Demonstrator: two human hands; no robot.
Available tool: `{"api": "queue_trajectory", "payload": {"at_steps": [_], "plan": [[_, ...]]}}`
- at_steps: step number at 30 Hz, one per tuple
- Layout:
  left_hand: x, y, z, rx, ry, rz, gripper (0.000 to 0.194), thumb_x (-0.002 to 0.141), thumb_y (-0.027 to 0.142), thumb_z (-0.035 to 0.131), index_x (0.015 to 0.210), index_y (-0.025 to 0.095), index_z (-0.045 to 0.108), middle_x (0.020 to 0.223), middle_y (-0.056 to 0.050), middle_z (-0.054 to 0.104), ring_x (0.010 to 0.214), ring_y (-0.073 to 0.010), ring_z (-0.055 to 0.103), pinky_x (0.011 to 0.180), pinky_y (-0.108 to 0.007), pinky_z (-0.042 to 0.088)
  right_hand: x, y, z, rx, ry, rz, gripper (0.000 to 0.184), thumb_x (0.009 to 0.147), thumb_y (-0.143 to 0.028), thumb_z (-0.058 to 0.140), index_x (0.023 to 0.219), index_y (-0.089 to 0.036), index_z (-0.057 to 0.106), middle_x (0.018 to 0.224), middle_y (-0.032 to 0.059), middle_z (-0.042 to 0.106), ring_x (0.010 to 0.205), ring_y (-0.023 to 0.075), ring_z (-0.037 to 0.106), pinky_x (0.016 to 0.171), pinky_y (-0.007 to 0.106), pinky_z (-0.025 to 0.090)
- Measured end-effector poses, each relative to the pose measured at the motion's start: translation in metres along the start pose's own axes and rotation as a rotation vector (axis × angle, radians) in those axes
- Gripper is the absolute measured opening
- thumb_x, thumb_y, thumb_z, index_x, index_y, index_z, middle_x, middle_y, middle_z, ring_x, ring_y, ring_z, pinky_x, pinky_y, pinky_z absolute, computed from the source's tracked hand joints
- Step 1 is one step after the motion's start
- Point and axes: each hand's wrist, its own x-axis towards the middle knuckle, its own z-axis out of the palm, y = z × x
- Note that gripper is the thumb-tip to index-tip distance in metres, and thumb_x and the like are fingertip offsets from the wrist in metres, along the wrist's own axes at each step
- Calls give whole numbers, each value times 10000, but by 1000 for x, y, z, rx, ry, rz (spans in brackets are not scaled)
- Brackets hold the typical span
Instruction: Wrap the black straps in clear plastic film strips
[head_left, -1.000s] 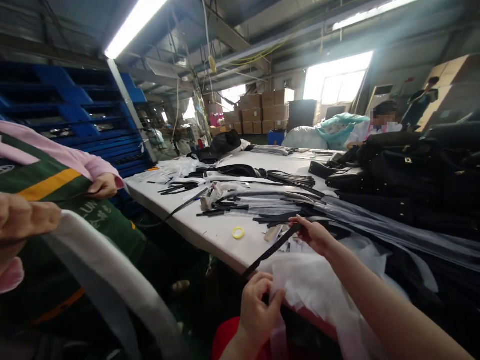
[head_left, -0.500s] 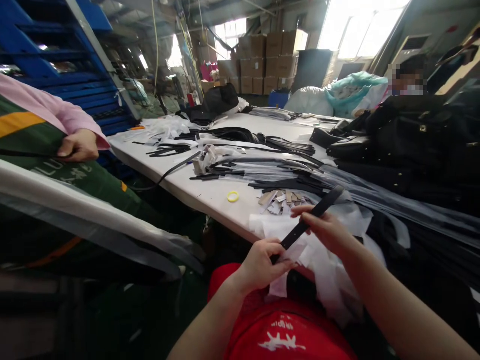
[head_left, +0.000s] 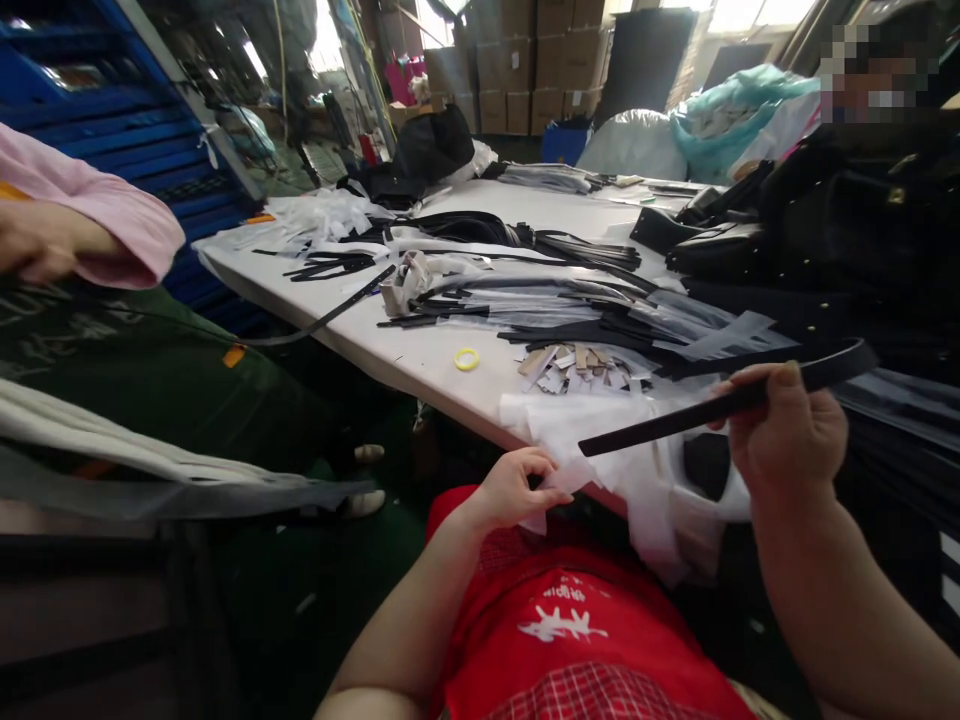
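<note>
My right hand (head_left: 791, 430) is closed around a long black strap (head_left: 667, 422), raised over the table's near right part. The strap's flat end points left, and its other part curves away to the right. My left hand (head_left: 525, 488) pinches a piece of thin white sheet (head_left: 566, 480) at the table edge, close to my red apron (head_left: 570, 590). More white sheeting (head_left: 652, 500) lies under the strap and hangs over the edge. Just behind it is a small heap of cut grey and white scraps (head_left: 574, 368).
On the white table (head_left: 435, 375) lie bundled black straps (head_left: 480, 305) and a yellow ring (head_left: 466, 359). Black bags (head_left: 832, 240) are piled at the right. At left, a co-worker's pink sleeve (head_left: 120, 215) is near a strap hanging off the table. Cartons (head_left: 517, 70) stand behind.
My right hand has moved right with the strap, whose end has left my left hand. My left hand now holds white sheet. The co-worker's hand has moved left and up.
</note>
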Motion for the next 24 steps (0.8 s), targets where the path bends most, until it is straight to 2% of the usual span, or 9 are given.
{"api": "queue_trajectory", "payload": {"at_steps": [4, 7, 17, 19, 21, 24], "plan": [[0, -4, 2, -11, 0, -17, 267, 729, 383, 790, 630, 165, 670, 835, -72, 688, 787, -200, 630, 747, -274, 483, -2, -9, 0, 4, 30, -48, 277, 902, -402, 601, 730, -203, 690, 539, 25, 622, 387, 147, 525, 337, 257, 403], [2, -2, 3, -14, -17, -13, 273, 743, 390, 780, 636, 158, 682, 809, -71, 687, 758, -189, 626, 720, -265, 482, -6, -9, -1, -4, 9, -28, 286, 909, -405, 595, 732, -202, 689, 544, 24, 622, 403, 151, 542, 345, 254, 409], [15, 8, 10, -93, -109, 1, 270, 765, 410, 770, 707, 149, 735, 779, -50, 673, 710, -150, 595, 657, -223, 447, -18, 25, -19, -149, -220, 259, 412, 875, -578, 621, 879, -174, 702, 685, 17, 667, 537, 125, 599, 482, 223, 484], [17, 9, 16, -133, -115, -39, 317, 773, 446, 755, 689, 142, 727, 737, -38, 644, 637, -128, 560, 577, -215, 417, -24, 30, -15, -179, -234, 275, 442, 879, -605, 599, 919, -181, 716, 728, 33, 691, 611, 142, 632, 542, 234, 506], [20, 10, 23, -209, -116, -90, 364, 777, 481, 742, 678, 132, 712, 682, -22, 610, 559, -103, 511, 504, -208, 372, -34, 33, -8, -222, -282, 297, 485, 865, -643, 589, 961, -189, 732, 799, 55, 723, 736, 175, 672, 672, 274, 541], [24, 9, 33, -314, -75, -183, 395, 777, 518, 730, 740, 125, 711, 621, -10, 610, 516, -95, 508, 482, -201, 372, -50, 40, 5, -249, -466, 410, 543, 803, -694, 619, 974, -198, 759, 933, 79, 749, 923, 240, 682, 884, 370, 522]]}}
